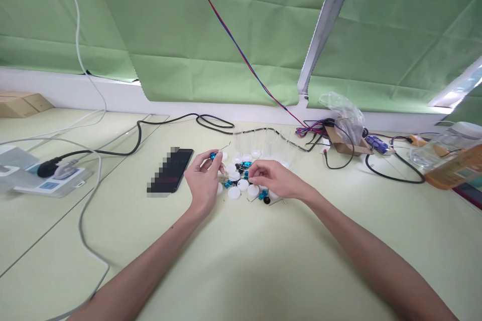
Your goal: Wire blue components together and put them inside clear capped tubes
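My left hand (pixel 203 179) is closed in a pinch at the left edge of a loose pile. Between its fingers is a small blue part (pixel 213 156) with a thin metal rod sticking out to the upper right. My right hand (pixel 277 179) reaches into the pile from the right, fingertips pinched together; whatever they hold is too small to make out. Around the fingertips lie several round white caps (pixel 234 193), several blue parts (pixel 263 194) and a small black round piece (pixel 267 200). Clear, see-through containers (pixel 271 141) stand just behind the pile.
A dark phone (pixel 179 170), partly pixelated, lies left of my left hand. Farther left are a power strip (pixel 56 183) and a white cable (pixel 81 220). A black cable (pixel 203 119) runs behind the pile. At right are a cardboard box (pixel 348 147) and an orange bottle (pixel 457 168).
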Available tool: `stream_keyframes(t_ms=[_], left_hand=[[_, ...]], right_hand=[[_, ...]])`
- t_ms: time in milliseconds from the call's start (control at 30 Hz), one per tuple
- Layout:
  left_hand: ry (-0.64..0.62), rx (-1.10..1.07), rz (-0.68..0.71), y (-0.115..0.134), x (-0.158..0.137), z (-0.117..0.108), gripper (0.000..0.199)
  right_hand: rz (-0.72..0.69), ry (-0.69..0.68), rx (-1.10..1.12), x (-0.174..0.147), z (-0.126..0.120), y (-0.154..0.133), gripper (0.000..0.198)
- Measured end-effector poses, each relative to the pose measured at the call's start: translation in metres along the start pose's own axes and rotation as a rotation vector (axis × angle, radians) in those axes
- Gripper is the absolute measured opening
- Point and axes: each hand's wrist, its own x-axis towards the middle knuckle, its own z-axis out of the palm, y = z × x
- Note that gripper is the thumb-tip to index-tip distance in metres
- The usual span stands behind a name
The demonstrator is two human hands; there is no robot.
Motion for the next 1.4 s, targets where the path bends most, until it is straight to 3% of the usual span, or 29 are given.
stream_keyframes(t_ms=[233, 367, 633, 833, 1400], left_hand=[[-0.025, 0.016, -0.043, -0.002, -0.003, 0.0, 0.024], [-0.084, 0.014, -0.068, -0.007, -0.005, 0.001, 0.023], [-0.29, 0.072, -0.072, -0.008, -0.011, 0.004, 0.016], [-0.414, 0.1, -0.083, -0.01, -0.017, 0.005, 0.019], [-0.553, 0.04, -0.105, -0.008, -0.032, 0.01, 0.013]], right_hand=[[0.112, 0.03, 0.705, 0.004, -0.009, 0.006, 0.036], [0.085, 0.053, 0.883, 0.005, -0.007, 0.004, 0.038], [0.001, 0.108, 0.783, 0.002, -0.006, -0.005, 0.056], [-0.053, 0.206, 0.589, 0.001, -0.004, -0.007, 0.074], [-0.166, 0.446, 0.149, 0.005, 0.015, 0.003, 0.039]])
